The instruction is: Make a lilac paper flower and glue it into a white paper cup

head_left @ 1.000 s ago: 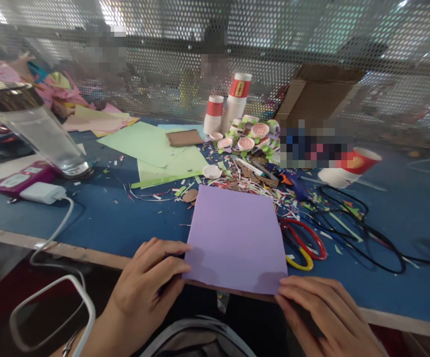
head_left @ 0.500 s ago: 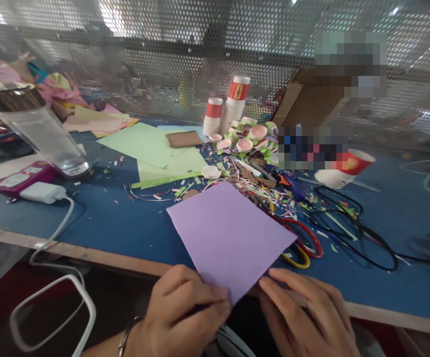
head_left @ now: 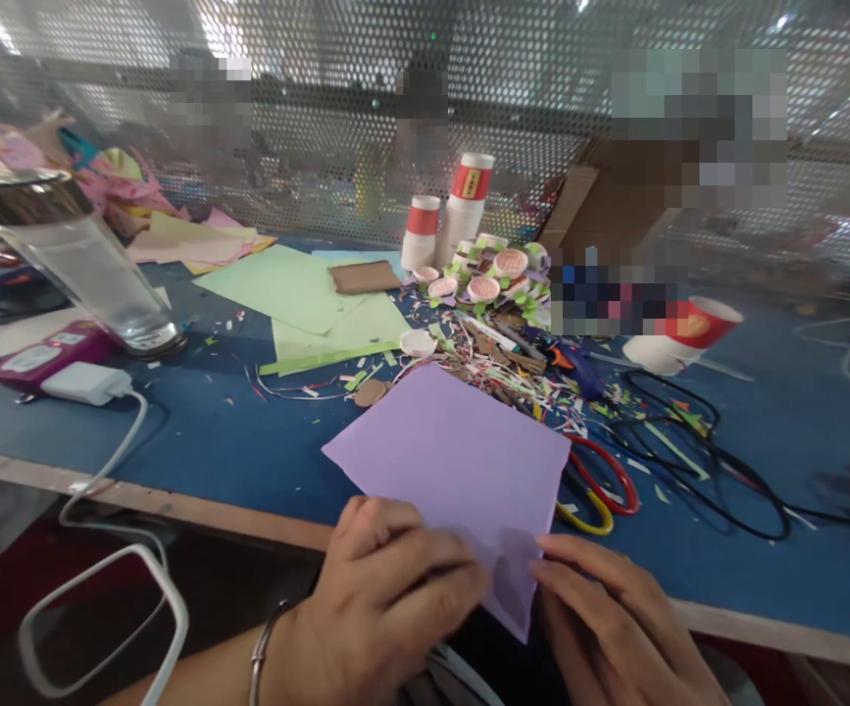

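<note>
A square sheet of purple paper tilts over the front edge of the table, its lowest corner pointing toward me. My right hand pinches its lower right edge between fingertips and thumb. Across the lower left part lies my left hand, fingers curled and closed at that edge, casting a shadow on the paper; its fingertips are partly hidden. A metal bracelet circles the left wrist. Just beyond the sheet's right side lie scissors with red and yellow handles, their blades partly covered by the paper.
Paper scraps and a pile of small decorated discs lie behind the sheet. Stacked paper cups, green paper, a glass bottle, a purple power strip with a white cable, a tipped cup and a black cord share the blue table.
The purple sheet has turned, its lowest corner swinging right. My left hand has shifted slightly right and up over the paper; my right hand has moved a little right.
</note>
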The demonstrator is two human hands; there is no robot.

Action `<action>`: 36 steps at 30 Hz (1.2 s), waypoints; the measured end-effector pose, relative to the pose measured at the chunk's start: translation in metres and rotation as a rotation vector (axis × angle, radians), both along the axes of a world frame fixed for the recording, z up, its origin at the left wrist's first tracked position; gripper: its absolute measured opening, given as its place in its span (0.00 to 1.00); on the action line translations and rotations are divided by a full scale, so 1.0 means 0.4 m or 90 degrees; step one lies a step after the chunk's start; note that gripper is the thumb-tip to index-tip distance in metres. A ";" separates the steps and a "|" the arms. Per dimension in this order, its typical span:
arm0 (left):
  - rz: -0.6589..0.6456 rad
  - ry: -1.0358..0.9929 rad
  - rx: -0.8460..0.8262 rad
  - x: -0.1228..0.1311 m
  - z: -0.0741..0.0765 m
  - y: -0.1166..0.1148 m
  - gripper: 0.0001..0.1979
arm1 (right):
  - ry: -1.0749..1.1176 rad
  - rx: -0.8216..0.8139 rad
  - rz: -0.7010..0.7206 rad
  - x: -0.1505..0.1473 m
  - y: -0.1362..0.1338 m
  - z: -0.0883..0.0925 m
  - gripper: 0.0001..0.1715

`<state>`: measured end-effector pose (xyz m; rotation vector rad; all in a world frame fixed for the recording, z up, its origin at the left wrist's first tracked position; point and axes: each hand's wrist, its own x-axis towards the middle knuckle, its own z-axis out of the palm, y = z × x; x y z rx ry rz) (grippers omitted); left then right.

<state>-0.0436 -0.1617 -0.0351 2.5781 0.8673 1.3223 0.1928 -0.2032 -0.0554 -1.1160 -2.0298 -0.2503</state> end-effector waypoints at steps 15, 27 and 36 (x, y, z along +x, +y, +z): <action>0.074 0.074 -0.016 -0.068 0.005 0.018 0.10 | -0.066 -0.045 0.000 0.047 0.012 0.010 0.15; 0.051 0.106 -0.091 -0.009 0.025 0.000 0.09 | -0.116 -0.068 0.025 0.072 0.009 0.022 0.12; 0.013 0.076 -0.300 -0.100 0.024 0.021 0.10 | -0.043 -0.136 0.014 0.073 0.019 0.034 0.08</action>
